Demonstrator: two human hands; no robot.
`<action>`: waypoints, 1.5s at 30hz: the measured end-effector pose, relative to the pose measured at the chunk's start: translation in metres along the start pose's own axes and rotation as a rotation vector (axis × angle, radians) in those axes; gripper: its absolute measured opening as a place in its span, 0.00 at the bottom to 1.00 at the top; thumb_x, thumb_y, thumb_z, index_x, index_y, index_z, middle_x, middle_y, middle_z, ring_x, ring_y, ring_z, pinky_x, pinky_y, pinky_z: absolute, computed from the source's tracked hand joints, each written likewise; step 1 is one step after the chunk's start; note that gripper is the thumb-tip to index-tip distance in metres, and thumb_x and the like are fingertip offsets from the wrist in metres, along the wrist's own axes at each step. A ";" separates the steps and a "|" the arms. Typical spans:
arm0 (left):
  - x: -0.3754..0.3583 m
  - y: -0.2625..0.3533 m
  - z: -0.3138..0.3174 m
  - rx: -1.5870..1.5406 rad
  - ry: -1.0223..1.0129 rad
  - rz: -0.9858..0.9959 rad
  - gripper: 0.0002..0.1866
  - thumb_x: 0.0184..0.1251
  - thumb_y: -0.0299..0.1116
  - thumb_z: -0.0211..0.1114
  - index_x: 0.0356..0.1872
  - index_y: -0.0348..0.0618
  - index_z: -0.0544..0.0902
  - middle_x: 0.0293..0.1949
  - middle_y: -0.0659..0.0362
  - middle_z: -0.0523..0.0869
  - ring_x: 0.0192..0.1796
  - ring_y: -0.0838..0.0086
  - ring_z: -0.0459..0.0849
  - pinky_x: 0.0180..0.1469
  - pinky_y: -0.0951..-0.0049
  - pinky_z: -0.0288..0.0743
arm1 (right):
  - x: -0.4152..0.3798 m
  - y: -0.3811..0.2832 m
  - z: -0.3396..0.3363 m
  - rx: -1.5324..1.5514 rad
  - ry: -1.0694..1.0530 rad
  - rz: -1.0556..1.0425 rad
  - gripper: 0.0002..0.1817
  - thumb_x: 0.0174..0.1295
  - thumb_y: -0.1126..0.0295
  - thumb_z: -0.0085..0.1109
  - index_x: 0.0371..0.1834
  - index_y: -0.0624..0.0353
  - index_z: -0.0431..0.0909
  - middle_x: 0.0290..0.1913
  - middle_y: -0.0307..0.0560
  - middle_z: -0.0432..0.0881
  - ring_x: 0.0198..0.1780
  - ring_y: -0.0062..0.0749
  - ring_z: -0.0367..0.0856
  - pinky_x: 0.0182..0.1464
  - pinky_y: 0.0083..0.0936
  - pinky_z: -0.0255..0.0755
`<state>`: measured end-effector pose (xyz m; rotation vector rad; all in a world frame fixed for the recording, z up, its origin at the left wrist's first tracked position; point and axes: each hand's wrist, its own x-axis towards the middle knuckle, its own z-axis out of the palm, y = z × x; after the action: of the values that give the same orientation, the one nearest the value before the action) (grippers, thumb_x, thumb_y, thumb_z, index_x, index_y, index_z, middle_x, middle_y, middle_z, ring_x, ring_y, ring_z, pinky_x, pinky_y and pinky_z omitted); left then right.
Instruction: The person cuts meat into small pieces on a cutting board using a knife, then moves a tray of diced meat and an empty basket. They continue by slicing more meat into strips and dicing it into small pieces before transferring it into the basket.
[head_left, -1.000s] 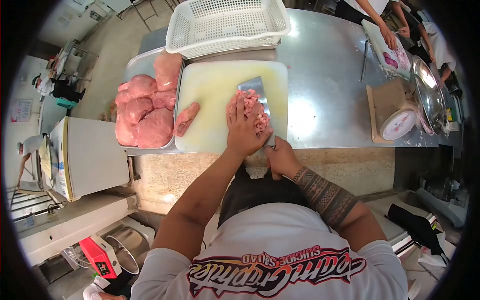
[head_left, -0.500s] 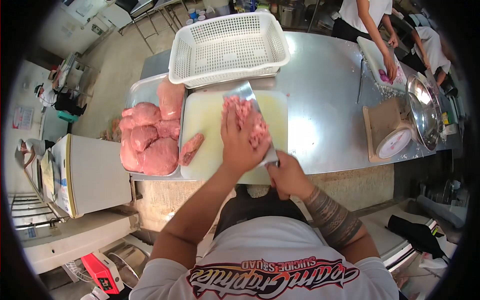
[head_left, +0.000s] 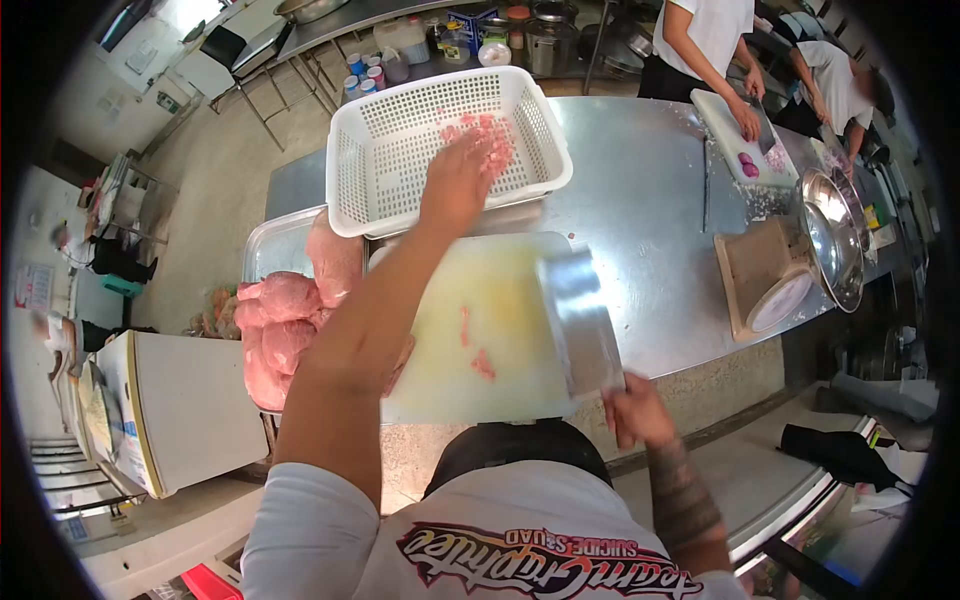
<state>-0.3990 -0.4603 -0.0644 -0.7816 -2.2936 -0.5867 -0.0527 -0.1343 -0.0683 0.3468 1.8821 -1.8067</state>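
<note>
Inside the white perforated basket [head_left: 350, 180], my left hand [head_left: 458, 185] is over a heap of diced pink meat [head_left: 495, 148]; its fingers are blurred and partly hidden. My right hand [head_left: 640, 410] grips the handle of a wide cleaver [head_left: 582, 325], whose blade is above the right edge of the cutting board [head_left: 520, 300]. A few meat scraps [head_left: 483, 364] remain on the board. The end of a meat strip [head_left: 400, 366] shows beside my left forearm. Large raw meat pieces [head_left: 288, 296] fill a metal tray [head_left: 275, 240] at the left, partly behind that forearm.
A scale [head_left: 765, 280] and a steel bowl [head_left: 832, 240] stand at the table's right end. Beyond them, a co-worker's hand [head_left: 745, 120] is at another board [head_left: 715, 110] with purple onions [head_left: 748, 165]. A white freezer [head_left: 190, 410] stands at the left.
My left hand has moved from the board up into the basket, and the diced meat is now there. My right hand has drawn the cleaver right and down. The view has shifted.
</note>
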 end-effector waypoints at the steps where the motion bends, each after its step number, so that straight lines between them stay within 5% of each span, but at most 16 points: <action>1: -0.031 0.016 -0.012 -0.003 -0.096 -0.007 0.28 0.72 0.44 0.72 0.69 0.44 0.81 0.70 0.43 0.78 0.70 0.45 0.77 0.75 0.44 0.68 | -0.019 0.031 0.003 0.019 0.072 0.039 0.07 0.74 0.70 0.57 0.45 0.64 0.80 0.24 0.40 0.80 0.22 0.24 0.80 0.23 0.26 0.74; 5: -0.151 0.080 -0.068 -0.118 -0.476 -0.087 0.36 0.72 0.52 0.69 0.74 0.40 0.77 0.77 0.39 0.70 0.78 0.40 0.68 0.79 0.40 0.60 | -0.060 0.074 0.014 0.104 0.266 0.105 0.07 0.74 0.71 0.60 0.45 0.64 0.81 0.25 0.39 0.80 0.23 0.25 0.81 0.25 0.28 0.76; 10: -0.220 0.132 -0.068 -0.195 -0.618 -0.249 0.46 0.77 0.58 0.63 0.79 0.26 0.64 0.82 0.31 0.59 0.86 0.36 0.55 0.86 0.39 0.47 | -0.031 0.055 0.022 -0.250 0.145 -0.002 0.10 0.75 0.70 0.61 0.51 0.65 0.81 0.26 0.41 0.82 0.23 0.26 0.82 0.26 0.30 0.78; 18: -0.243 0.196 -0.049 -0.121 -0.240 -0.598 0.43 0.79 0.47 0.64 0.80 0.21 0.60 0.81 0.26 0.58 0.84 0.31 0.57 0.85 0.40 0.49 | 0.041 0.048 0.134 -0.365 -0.082 -0.192 0.17 0.74 0.70 0.61 0.59 0.70 0.76 0.31 0.53 0.84 0.24 0.32 0.85 0.28 0.35 0.80; 21: -0.240 0.182 -0.053 -0.145 -0.105 -0.600 0.40 0.80 0.42 0.62 0.80 0.21 0.59 0.81 0.26 0.58 0.84 0.31 0.57 0.85 0.40 0.50 | 0.034 0.015 0.153 -0.299 -0.112 -0.135 0.13 0.70 0.70 0.61 0.51 0.69 0.77 0.33 0.62 0.86 0.30 0.54 0.89 0.35 0.45 0.81; 24: -0.193 0.162 -0.072 -0.181 0.046 -0.452 0.37 0.81 0.38 0.60 0.80 0.20 0.61 0.81 0.26 0.60 0.83 0.30 0.59 0.84 0.39 0.53 | 0.045 0.003 0.159 -0.405 0.024 -0.438 0.12 0.71 0.69 0.62 0.47 0.68 0.76 0.32 0.64 0.85 0.33 0.55 0.90 0.37 0.46 0.80; 27: -0.070 0.131 -0.115 -0.119 0.311 -0.182 0.33 0.81 0.33 0.58 0.79 0.22 0.64 0.80 0.26 0.62 0.82 0.29 0.61 0.83 0.40 0.54 | 0.025 -0.071 0.133 -0.499 0.068 -0.524 0.12 0.72 0.69 0.63 0.49 0.69 0.77 0.30 0.63 0.83 0.31 0.46 0.89 0.35 0.42 0.80; 29: 0.015 0.097 -0.139 -0.071 0.418 -0.072 0.27 0.82 0.33 0.55 0.75 0.25 0.71 0.77 0.30 0.69 0.77 0.31 0.68 0.80 0.42 0.60 | 0.010 -0.097 0.109 -0.417 0.087 -0.562 0.11 0.73 0.70 0.63 0.51 0.68 0.78 0.29 0.58 0.84 0.29 0.37 0.86 0.33 0.38 0.79; 30: 0.052 0.077 -0.138 -0.077 0.459 -0.064 0.22 0.83 0.33 0.55 0.69 0.29 0.80 0.70 0.36 0.80 0.71 0.40 0.78 0.75 0.51 0.68 | 0.005 -0.103 0.097 -0.375 0.100 -0.580 0.11 0.73 0.71 0.62 0.51 0.67 0.78 0.28 0.55 0.84 0.28 0.32 0.85 0.31 0.36 0.78; 32: 0.092 0.008 -0.101 -0.090 0.095 -0.199 0.21 0.85 0.40 0.57 0.62 0.35 0.86 0.59 0.40 0.89 0.64 0.46 0.85 0.69 0.55 0.76 | -0.007 -0.097 0.082 -0.254 0.183 -0.473 0.11 0.74 0.71 0.62 0.53 0.66 0.80 0.26 0.49 0.83 0.26 0.26 0.82 0.30 0.32 0.77; 35: 0.113 -0.010 -0.118 -0.131 -0.191 -0.501 0.19 0.81 0.42 0.61 0.54 0.36 0.89 0.50 0.42 0.91 0.54 0.43 0.89 0.59 0.54 0.82 | -0.026 -0.068 0.062 -0.159 0.301 -0.293 0.11 0.73 0.71 0.62 0.54 0.65 0.81 0.25 0.43 0.83 0.23 0.22 0.79 0.28 0.28 0.76; 38: 0.091 -0.015 -0.138 -0.121 0.157 -0.363 0.20 0.81 0.46 0.62 0.52 0.39 0.90 0.48 0.41 0.92 0.53 0.44 0.89 0.59 0.53 0.82 | -0.039 0.001 0.048 -0.162 0.352 -0.157 0.11 0.72 0.71 0.64 0.53 0.64 0.83 0.25 0.43 0.83 0.19 0.23 0.76 0.25 0.29 0.75; 42: -0.047 0.000 -0.171 0.036 -0.386 -0.556 0.17 0.77 0.43 0.63 0.47 0.39 0.90 0.43 0.42 0.91 0.49 0.44 0.90 0.51 0.47 0.82 | -0.048 0.046 0.057 -0.170 0.357 -0.072 0.12 0.69 0.71 0.66 0.52 0.65 0.84 0.27 0.48 0.83 0.21 0.30 0.79 0.29 0.34 0.77; 43: -0.084 -0.001 -0.183 0.380 -0.527 -0.325 0.21 0.77 0.49 0.64 0.47 0.40 0.91 0.45 0.42 0.92 0.51 0.46 0.90 0.55 0.52 0.82 | -0.047 0.050 0.053 -0.265 0.332 -0.092 0.12 0.68 0.71 0.66 0.51 0.65 0.84 0.28 0.49 0.84 0.24 0.33 0.80 0.32 0.35 0.78; 45: -0.179 0.002 -0.189 -0.043 -0.780 -0.790 0.18 0.75 0.44 0.67 0.49 0.38 0.90 0.44 0.44 0.92 0.51 0.52 0.91 0.54 0.55 0.83 | -0.035 0.052 0.044 -0.451 0.259 -0.132 0.12 0.66 0.71 0.68 0.49 0.66 0.84 0.32 0.52 0.84 0.30 0.38 0.84 0.37 0.37 0.79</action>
<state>-0.2066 -0.6351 -0.0555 -0.0499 -3.3432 -0.7499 0.0111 -0.1673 -0.0941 0.3078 2.4728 -1.4057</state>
